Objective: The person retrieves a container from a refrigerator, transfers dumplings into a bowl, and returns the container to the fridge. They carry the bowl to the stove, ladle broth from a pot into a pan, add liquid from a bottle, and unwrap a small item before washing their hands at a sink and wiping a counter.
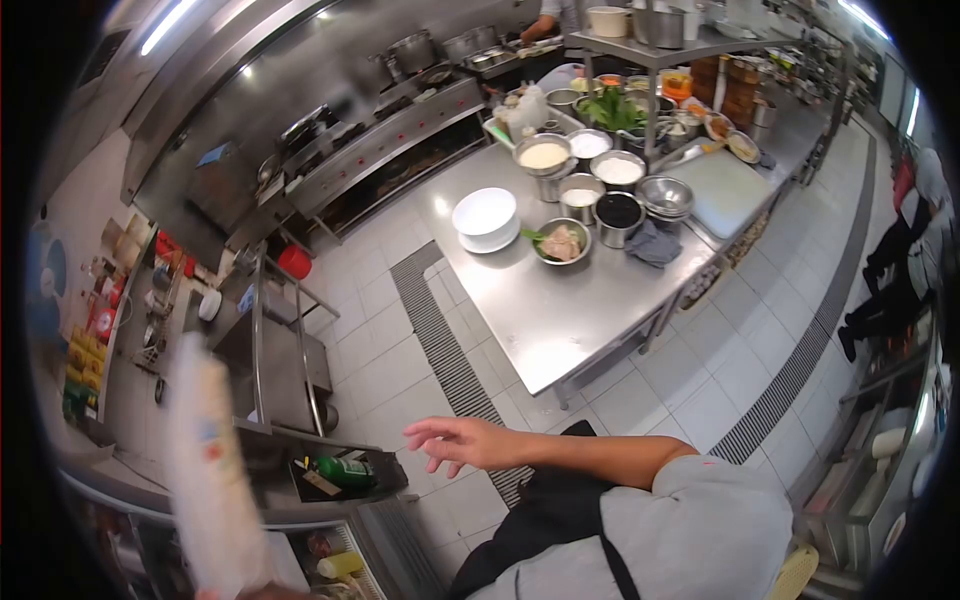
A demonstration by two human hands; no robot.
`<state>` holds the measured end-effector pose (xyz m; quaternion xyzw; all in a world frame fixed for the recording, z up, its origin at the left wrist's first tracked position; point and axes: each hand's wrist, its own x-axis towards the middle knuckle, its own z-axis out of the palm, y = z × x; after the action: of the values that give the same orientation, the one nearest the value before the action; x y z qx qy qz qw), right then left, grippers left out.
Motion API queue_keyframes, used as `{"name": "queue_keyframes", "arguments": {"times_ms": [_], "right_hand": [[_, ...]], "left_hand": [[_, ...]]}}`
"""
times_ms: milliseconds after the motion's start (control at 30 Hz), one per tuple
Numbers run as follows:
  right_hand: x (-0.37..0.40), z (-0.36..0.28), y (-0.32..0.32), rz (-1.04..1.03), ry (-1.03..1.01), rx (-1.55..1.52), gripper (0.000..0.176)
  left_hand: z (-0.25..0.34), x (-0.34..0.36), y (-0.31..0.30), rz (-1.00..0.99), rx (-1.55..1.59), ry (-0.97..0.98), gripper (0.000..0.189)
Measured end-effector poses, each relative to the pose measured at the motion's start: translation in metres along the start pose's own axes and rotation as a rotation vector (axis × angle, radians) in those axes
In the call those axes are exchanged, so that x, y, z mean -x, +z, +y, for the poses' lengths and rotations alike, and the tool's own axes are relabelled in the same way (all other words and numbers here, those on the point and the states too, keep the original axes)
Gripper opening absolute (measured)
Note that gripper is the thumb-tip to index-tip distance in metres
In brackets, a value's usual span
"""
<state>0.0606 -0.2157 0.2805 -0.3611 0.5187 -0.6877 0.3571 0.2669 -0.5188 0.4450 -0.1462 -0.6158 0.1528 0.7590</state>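
My right hand reaches out to the left over the floor, its fingers apart and holding nothing. At the lower left, a long white packet stands almost upright, smeared by motion, with faint coloured print. A sliver of my left hand shows at its lower end, at the bottom edge of the view; it appears to grip the packet, though the fingers are mostly cut off. Between the packet and my right hand lies a green bottle in a dark tray. Below that, a yellow bottle lies in an open drawer or bin.
A steel table carries white bowls, a metal bowl of pale meat and leaves, several filled pots, a grey cloth and a cutting board. Stoves line the back wall. Other people stand at the back and right.
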Motion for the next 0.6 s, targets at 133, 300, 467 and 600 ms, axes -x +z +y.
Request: {"name": "queue_keyframes", "arguments": {"times_ms": [133, 300, 467, 600], "right_hand": [[0.055, -0.017, -0.009, 0.11, 0.188, -0.371, 0.069], [0.096, 0.006, -0.04, 0.19, 0.318, -0.619, 0.078], [0.13, 0.055, -0.083, 0.395, 0.257, -0.544, 0.057], [0.151, 0.075, -0.118, 0.536, 0.246, -0.534, 0.056]], "left_hand": [[0.152, 0.061, 0.058, -0.326, 0.015, -0.495, 0.035], [0.279, 0.114, 0.082, -0.558, 0.127, -0.52, 0.037], [0.373, 0.153, 0.088, -0.656, 0.294, -0.699, 0.029], [0.425, 0.157, 0.1, -0.763, 0.302, -0.643, 0.023]]}}
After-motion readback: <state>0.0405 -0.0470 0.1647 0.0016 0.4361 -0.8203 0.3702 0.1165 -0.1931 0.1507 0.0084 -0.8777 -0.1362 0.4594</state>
